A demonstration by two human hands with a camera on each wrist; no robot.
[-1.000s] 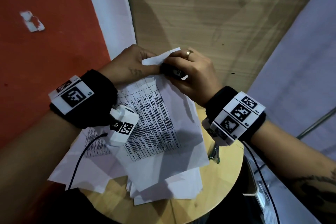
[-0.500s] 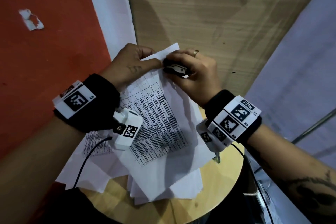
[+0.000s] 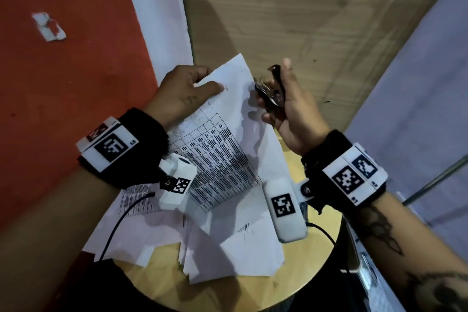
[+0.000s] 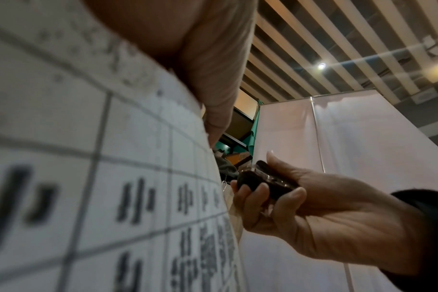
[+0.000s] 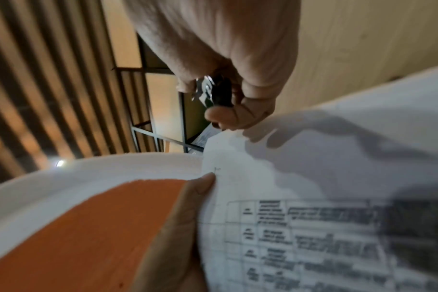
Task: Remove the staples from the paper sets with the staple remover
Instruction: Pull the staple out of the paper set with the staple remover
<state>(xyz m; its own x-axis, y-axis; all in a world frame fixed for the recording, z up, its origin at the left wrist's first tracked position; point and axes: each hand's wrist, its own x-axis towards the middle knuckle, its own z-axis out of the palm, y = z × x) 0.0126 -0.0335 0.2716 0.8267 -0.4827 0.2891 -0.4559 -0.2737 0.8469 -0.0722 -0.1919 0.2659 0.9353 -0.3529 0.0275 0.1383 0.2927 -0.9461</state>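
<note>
Black staple remover [image 3: 272, 88] sat in your right hand [image 3: 291, 111], fingers curled round it, just right of the paper's top corner and clear of the sheet. Its long axis ran roughly along your palm, metal claws pointing left toward the paper; claws looked parted. Your left hand [image 3: 182, 94] pinched the top paper set [image 3: 228, 134], thumb on top near the upper corner, other fingers hidden under the sheet. That set tilted up off a loose pile of papers [image 3: 228, 248] below both wrists, on a round wooden table [image 3: 253, 294]. Printed table faced you. Nothing lay between the claws and the corner. Orange floor [image 3: 63, 83] sat left of your left hand.
</note>
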